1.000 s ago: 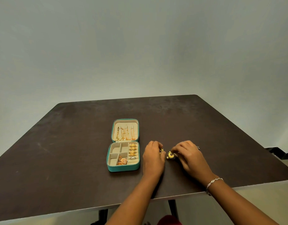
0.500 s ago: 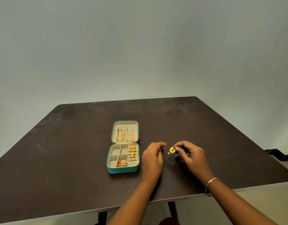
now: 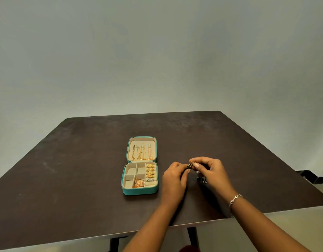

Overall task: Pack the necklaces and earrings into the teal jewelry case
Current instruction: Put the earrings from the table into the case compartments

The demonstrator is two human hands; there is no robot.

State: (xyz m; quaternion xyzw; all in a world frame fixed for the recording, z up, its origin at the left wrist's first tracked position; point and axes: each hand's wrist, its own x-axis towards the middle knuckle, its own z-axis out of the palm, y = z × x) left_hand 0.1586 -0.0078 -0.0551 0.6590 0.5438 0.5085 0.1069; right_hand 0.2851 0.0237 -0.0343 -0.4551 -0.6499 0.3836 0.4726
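Note:
The teal jewelry case (image 3: 140,191) lies open on the dark table. Gold necklaces (image 3: 141,152) hang in its lid. Its lower tray holds a row of gold rings (image 3: 150,171) and orange-gold earrings (image 3: 138,183). Just right of the case, my left hand (image 3: 174,178) and my right hand (image 3: 210,171) meet above the table. Both pinch one small gold earring (image 3: 190,166) between their fingertips. A dark, beaded jewelry piece (image 3: 202,179) lies on the table beneath my right hand, partly hidden.
The dark brown table (image 3: 66,170) reaches to a pale wall behind. Its near edge runs just below my forearms. A silver bracelet (image 3: 234,198) circles my right wrist. A dark object (image 3: 310,176) sits off the table's right side.
Both hands have lifted off the table and come together. The gold earring rose with my right hand, and my left fingers now touch it too.

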